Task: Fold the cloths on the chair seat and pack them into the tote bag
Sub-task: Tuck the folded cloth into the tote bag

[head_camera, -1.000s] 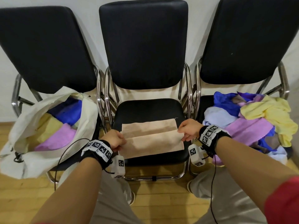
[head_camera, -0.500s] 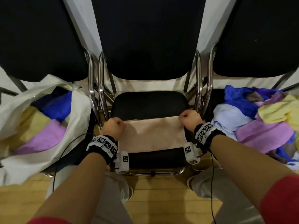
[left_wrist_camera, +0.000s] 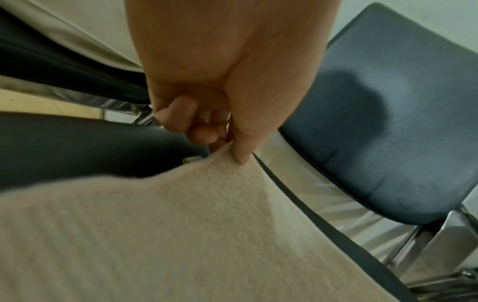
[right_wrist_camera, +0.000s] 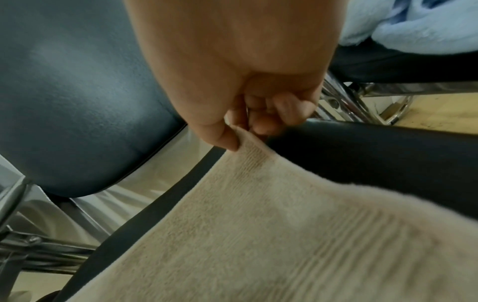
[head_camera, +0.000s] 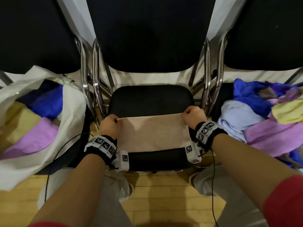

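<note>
A beige cloth (head_camera: 153,133) lies stretched over the front of the middle chair seat (head_camera: 150,99). My left hand (head_camera: 111,126) pinches its far left corner between thumb and fingers, and the pinch shows close up on the beige cloth (left_wrist_camera: 181,224) under my left hand (left_wrist_camera: 232,147). My right hand (head_camera: 192,117) pinches the far right corner, and the right wrist view shows my right hand (right_wrist_camera: 238,132) gripping the beige cloth (right_wrist_camera: 271,235). The white tote bag (head_camera: 70,108) stands open on the left chair with folded purple, yellow and blue cloths inside.
A heap of loose cloths (head_camera: 265,122), blue, light blue, purple and yellow, covers the right chair seat. Chrome chair arms (head_camera: 206,76) rise on both sides of the middle seat. My knees and the wooden floor (head_camera: 157,194) are below the seat's front edge.
Both hands carried the cloth's edge away from me, toward the chair back, so the cloth now lies spread flat. The head view has moved closer and tilted down.
</note>
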### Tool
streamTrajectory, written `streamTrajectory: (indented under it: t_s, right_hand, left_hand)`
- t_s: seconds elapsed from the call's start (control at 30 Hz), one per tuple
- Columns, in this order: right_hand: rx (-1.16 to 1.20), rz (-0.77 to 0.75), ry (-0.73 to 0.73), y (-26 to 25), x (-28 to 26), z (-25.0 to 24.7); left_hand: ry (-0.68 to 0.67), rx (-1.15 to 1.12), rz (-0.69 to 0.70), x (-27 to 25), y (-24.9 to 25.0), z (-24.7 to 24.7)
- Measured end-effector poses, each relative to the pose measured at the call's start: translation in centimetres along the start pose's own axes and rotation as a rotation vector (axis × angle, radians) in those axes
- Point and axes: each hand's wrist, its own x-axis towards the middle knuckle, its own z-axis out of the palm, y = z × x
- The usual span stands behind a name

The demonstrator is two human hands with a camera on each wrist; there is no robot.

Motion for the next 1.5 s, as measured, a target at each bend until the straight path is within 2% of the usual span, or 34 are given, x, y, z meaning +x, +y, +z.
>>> streamTrajectory:
  t_s: [0.17,0.57,0.83,1.03,1.33,1.5]
  right_hand:
    - [-0.031,0.050,-0.005,0.5,0.2,0.5]
    - [0.007,0.064,0.012,0.7,-1.0,0.2]
    - [-0.016,0.063,-0.060,2.7,-4.6,-0.3]
    - [0.111,0.020,-0.116,5.4,-8.0,0.3]
    - [0.061,-0.012,-0.053,6.8,-9.9,1.0]
    - [0.011,0.033,-0.033,6.5,-9.7,1.3]
  left_hand:
    - [0.013,0.014,-0.051,0.0,0.0,0.9]
    - [0.021,-0.063,-0.099,-0.5,-0.1,0.8]
    - [-0.009,-0.083,-0.123,-4.6,-2.1,0.6]
    - [-0.042,-0.119,-0.143,-8.2,-3.4,1.0]
    - [-0.008,-0.123,-0.129,-10.4,-4.2,1.4]
    - [-0.001,-0.099,-0.150,-10.7,-4.0,1.6]
